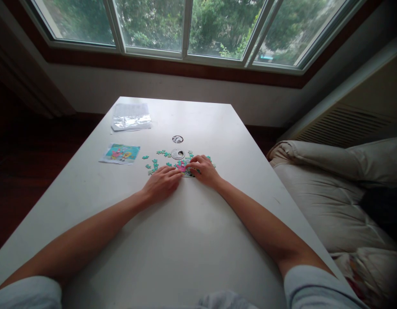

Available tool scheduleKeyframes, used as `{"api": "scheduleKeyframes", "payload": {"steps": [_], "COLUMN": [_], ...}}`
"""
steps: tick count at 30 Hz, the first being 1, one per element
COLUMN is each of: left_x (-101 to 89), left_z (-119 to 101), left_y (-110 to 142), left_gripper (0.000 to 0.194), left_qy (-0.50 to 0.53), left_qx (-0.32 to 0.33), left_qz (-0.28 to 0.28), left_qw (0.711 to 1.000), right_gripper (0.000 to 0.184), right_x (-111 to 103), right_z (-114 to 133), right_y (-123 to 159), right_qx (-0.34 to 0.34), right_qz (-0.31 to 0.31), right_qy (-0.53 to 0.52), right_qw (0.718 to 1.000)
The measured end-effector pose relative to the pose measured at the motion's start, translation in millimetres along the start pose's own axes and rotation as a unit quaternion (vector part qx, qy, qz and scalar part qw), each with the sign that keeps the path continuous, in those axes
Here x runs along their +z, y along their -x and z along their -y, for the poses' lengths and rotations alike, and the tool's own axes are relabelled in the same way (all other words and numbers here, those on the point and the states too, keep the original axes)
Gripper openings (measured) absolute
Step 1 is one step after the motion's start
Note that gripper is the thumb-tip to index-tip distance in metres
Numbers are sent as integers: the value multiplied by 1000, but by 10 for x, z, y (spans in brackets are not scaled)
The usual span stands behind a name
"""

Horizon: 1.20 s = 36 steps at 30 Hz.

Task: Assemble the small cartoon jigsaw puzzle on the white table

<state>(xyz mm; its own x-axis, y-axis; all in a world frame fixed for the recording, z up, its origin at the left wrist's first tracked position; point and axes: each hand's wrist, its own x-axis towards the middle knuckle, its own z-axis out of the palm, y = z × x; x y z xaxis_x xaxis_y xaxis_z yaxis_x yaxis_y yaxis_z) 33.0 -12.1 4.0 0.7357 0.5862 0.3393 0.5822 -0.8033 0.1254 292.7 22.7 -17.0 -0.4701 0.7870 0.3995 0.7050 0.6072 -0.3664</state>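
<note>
On the white table, a partly joined jigsaw puzzle [181, 166] with pink and green areas lies between my two hands. My left hand [163, 183] rests palm down at its near left edge, fingers stretched toward the pink part. Over the right side of the puzzle, my right hand [203, 171] has its fingers bent down, closed on a puzzle piece that they largely hide. Loose green puzzle pieces [154, 164] are scattered to the left, and others show behind the right hand. My hands cover part of the puzzle.
A colourful picture sheet [121, 153] lies left of the pieces. Farther back is a clear plastic bag [131, 116] with paper. Two round inset covers [177, 154] sit in the tabletop behind the puzzle. A beige couch [327, 201] stands along the right.
</note>
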Motion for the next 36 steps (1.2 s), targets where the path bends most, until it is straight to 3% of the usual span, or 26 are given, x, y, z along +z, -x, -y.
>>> {"api": "scheduleKeyframes", "payload": {"steps": [5,18,22,27,36], "left_x": [4,50,44,58,25], "left_z": [43,63,69,73,66], "left_y": [-20,-19,-10,-9,-30], "left_gripper": [30,28,29,29,29], "left_qy": [-19,6,13,17,28], "left_qx": [-63,-88,-90,-87,-87], "left_qz": [-52,-26,-21,-19,-20], "left_qw": [996,996,996,996,996], "right_gripper": [9,21,12,12,22], "right_x": [-17,34,-6,-37,15], "right_z": [36,101,131,166,146], "right_y": [-4,-20,-21,-13,-28], "right_qx": [-8,-61,-17,19,-42], "right_qz": [-2,24,-3,15,33], "right_qy": [-6,-8,4,34,-23], "right_qw": [1000,998,1000,999,998]}}
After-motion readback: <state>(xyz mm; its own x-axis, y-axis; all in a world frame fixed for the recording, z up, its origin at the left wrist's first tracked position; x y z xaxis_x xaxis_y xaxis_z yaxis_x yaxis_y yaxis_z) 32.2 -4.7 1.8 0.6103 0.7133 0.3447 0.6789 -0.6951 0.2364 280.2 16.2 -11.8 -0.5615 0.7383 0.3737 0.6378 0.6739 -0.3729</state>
